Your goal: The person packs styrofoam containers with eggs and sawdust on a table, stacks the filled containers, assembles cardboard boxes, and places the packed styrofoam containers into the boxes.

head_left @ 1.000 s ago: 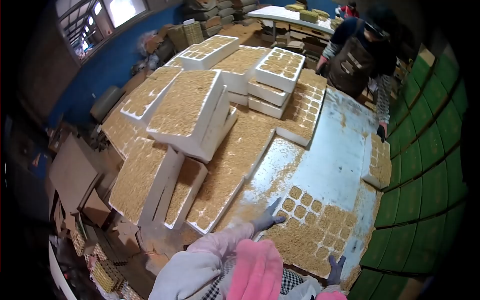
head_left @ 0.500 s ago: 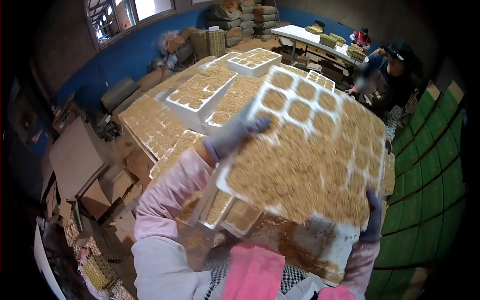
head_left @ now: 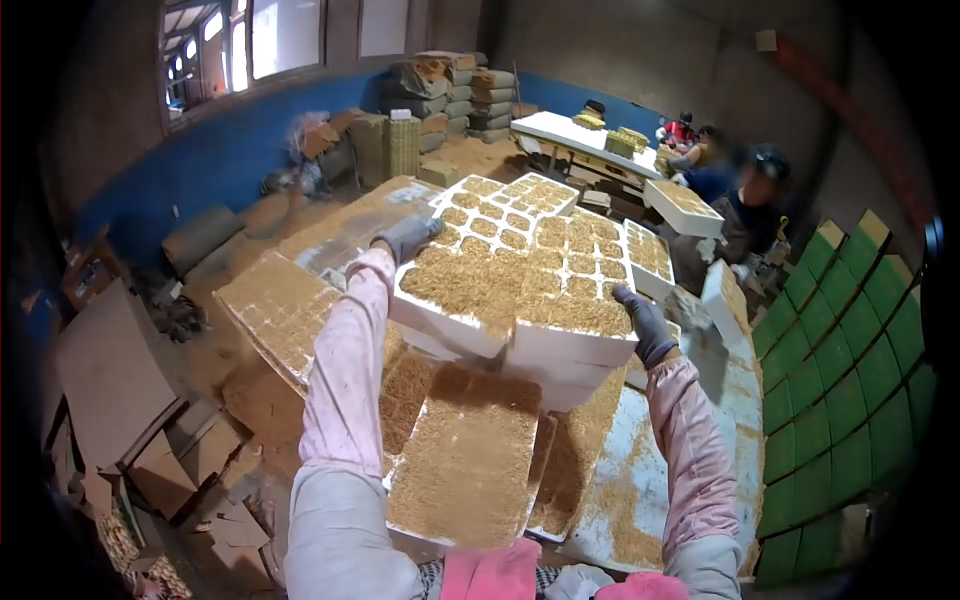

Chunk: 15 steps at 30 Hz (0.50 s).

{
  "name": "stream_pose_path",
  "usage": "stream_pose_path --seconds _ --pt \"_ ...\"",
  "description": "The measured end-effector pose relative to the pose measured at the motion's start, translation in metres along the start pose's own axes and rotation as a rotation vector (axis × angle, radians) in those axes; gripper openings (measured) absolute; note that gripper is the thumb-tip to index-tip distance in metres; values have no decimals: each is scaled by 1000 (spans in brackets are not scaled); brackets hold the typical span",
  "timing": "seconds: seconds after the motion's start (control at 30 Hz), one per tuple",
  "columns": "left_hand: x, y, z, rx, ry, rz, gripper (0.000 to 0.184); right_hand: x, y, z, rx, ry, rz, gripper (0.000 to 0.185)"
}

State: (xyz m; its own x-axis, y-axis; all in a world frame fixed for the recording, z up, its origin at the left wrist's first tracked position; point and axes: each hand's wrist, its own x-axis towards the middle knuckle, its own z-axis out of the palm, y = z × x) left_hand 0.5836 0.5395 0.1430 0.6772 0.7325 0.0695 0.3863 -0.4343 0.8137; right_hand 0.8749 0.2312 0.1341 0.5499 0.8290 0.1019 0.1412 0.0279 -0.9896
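Two white foam trays filled with brown granular material lie side by side, the left tray [head_left: 455,280] touching the right tray [head_left: 575,275]. Gloved in grey, my left hand [head_left: 410,240] grips the outer far-left edge of the left one. My right hand [head_left: 650,328], also gloved, holds the outer right edge of the other, its fingers over the rim. Beneath them are more white trays [head_left: 565,378], partly hidden. Closer to me sits another filled tray [head_left: 465,450], mostly covered in loose material.
Beyond the stack at the right, a co-worker [head_left: 755,205] is beside a raised, tilted tray [head_left: 685,207]. Green stacked blocks [head_left: 825,400] line the right side. Cardboard [head_left: 115,370] lies at the left. A white-topped table [head_left: 570,135] and stacked sacks [head_left: 490,100] stand farther back.
Both hands have moved forward with the filled trays, from the near table surface onto the stacks. My view has shifted. A tray near the co-worker is now raised.
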Motion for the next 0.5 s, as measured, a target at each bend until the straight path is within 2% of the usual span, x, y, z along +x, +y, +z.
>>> stream_pose_path --seconds 0.03,0.07,0.1,0.17,0.2,0.23,0.27,0.3,0.33,0.37,0.4,0.43,0.47,0.5 --pt "-6 12 0 39 -67 -150 44 -3 -4 2 -60 27 -34 46" --pt "-4 8 -1 27 -85 -146 44 24 26 -19 -191 -78 -85 47" --pt "-1 4 -4 151 -119 -12 46 22 21 -17 -199 -65 -75 47" --pt "-1 -11 -5 279 -161 137 51 14 12 -11 -498 137 149 52" --pt "-1 -29 -3 180 -17 226 51 22 26 -16 -383 133 53 55" --pt "-2 -48 -3 81 123 309 50 22 42 -25 -116 141 52 53" --pt "-1 -74 -8 -474 -120 23 52 0 34 -27 -28 175 108 51" --pt "-47 -70 -12 -564 5 47 51 -28 18 -26 57 203 166 51" --pt "-97 -63 -17 -645 128 81 50 -54 24 -28 -34 231 -43 53" --pt "-133 -91 -18 -690 218 159 38 -88 34 -31 -124 259 -242 55" --pt "-179 -107 -17 -750 283 102 31 -126 32 -30 21 281 -150 54" --pt "-227 -150 -17 -652 317 74 28 -160 34 -28 168 292 -55 54" --pt "-281 -202 -19 -548 365 44 25 -195 60 -46 238 168 -50 54" --pt "-334 -259 -13 -208 427 71 21 -231 80 -46 337 281 75 44"
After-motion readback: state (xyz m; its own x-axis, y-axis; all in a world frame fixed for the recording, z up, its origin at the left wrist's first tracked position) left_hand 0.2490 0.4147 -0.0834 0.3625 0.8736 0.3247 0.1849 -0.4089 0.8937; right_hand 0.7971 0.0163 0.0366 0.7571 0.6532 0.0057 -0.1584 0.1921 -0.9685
